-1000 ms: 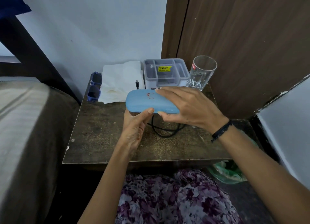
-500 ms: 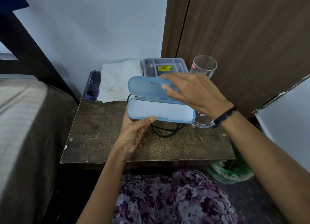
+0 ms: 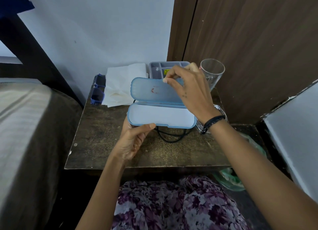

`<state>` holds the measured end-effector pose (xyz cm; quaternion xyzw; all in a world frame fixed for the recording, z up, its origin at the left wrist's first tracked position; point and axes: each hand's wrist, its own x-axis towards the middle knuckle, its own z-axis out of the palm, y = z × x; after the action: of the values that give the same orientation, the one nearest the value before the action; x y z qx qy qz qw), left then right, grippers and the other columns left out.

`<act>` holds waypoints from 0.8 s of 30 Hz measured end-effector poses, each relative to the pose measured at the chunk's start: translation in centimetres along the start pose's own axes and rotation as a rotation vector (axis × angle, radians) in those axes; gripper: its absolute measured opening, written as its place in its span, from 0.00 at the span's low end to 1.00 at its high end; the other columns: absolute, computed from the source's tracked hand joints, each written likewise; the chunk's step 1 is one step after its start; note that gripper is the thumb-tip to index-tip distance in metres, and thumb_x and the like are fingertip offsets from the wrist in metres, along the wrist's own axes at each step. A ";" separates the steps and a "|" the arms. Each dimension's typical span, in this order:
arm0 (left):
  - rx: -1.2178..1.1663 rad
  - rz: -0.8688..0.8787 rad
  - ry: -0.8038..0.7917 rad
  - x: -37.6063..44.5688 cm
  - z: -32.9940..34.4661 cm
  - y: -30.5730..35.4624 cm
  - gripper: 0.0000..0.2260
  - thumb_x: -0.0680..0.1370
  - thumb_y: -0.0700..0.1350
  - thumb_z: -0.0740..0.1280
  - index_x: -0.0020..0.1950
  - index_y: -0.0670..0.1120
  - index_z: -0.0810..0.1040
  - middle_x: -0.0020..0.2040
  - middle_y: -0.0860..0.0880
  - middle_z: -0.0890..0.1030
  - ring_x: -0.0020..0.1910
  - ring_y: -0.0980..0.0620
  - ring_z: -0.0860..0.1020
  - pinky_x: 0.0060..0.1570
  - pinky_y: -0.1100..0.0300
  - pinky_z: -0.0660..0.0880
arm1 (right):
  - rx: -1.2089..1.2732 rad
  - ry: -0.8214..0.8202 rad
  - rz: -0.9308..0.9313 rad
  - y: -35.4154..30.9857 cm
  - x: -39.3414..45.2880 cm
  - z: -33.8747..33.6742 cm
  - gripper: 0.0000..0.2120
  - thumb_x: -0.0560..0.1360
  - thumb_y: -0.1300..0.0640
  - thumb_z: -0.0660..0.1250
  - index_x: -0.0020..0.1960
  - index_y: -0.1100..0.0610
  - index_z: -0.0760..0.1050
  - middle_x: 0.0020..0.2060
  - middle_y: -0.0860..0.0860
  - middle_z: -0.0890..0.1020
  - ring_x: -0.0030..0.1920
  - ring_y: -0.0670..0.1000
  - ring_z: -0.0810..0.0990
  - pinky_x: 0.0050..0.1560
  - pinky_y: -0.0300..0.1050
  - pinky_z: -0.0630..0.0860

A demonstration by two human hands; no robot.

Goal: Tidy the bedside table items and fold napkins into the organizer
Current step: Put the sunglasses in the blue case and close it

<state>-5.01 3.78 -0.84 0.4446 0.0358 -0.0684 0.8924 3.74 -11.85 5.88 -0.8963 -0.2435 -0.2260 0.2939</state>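
The blue glasses case was held open above the middle of the bedside table, its lid standing up and its pale-lined lower half showing nothing inside. The left hand gripped the case's near left corner, thumb curled over the front rim and fingers under the base. The right hand was at the lid's top right edge, fingers bent and pinching it between thumb and fingertips; a black cord bracelet circled that wrist.

At the table's back edge sat the grey organizer, divided into compartments, with a yellow label partly visible; what else lay in it could not be made out behind the lid. A stack of white napkins lay just left of the organizer, and blue sunglasses rested at the back left corner beside them. A clear drinking glass stood upright at the back right corner. A black cable looped on the tabletop under the case.
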 end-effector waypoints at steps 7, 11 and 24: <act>-0.043 -0.026 0.072 -0.4 -1.1 0.4 0.34 0.56 0.36 0.79 0.59 0.47 0.73 0.51 0.50 0.84 0.52 0.53 0.81 0.51 0.61 0.79 | 0.021 -0.041 -0.034 -0.7 -0.3 0.8 0.08 0.77 0.52 0.65 0.50 0.55 0.79 0.46 0.46 0.83 0.49 0.50 0.75 0.49 0.44 0.69; -0.037 -0.015 0.104 -1.4 -2.2 1.0 0.32 0.58 0.32 0.77 0.58 0.47 0.73 0.51 0.50 0.84 0.52 0.53 0.82 0.49 0.61 0.79 | 0.160 -0.034 0.031 -2.6 0.3 0.9 0.09 0.75 0.51 0.67 0.50 0.55 0.80 0.42 0.46 0.83 0.47 0.47 0.76 0.50 0.43 0.73; -0.031 -0.102 0.164 -2.8 -5.0 0.9 0.46 0.49 0.44 0.83 0.65 0.45 0.70 0.55 0.48 0.83 0.56 0.51 0.80 0.49 0.62 0.79 | 0.168 -0.252 0.277 -7.0 6.7 8.9 0.08 0.71 0.61 0.63 0.38 0.60 0.81 0.37 0.53 0.84 0.41 0.54 0.81 0.41 0.48 0.79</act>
<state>-7.69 8.57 -2.85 0.4324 0.1325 -0.0768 0.8886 7.23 0.81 6.04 -0.9147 -0.1707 -0.0482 0.3630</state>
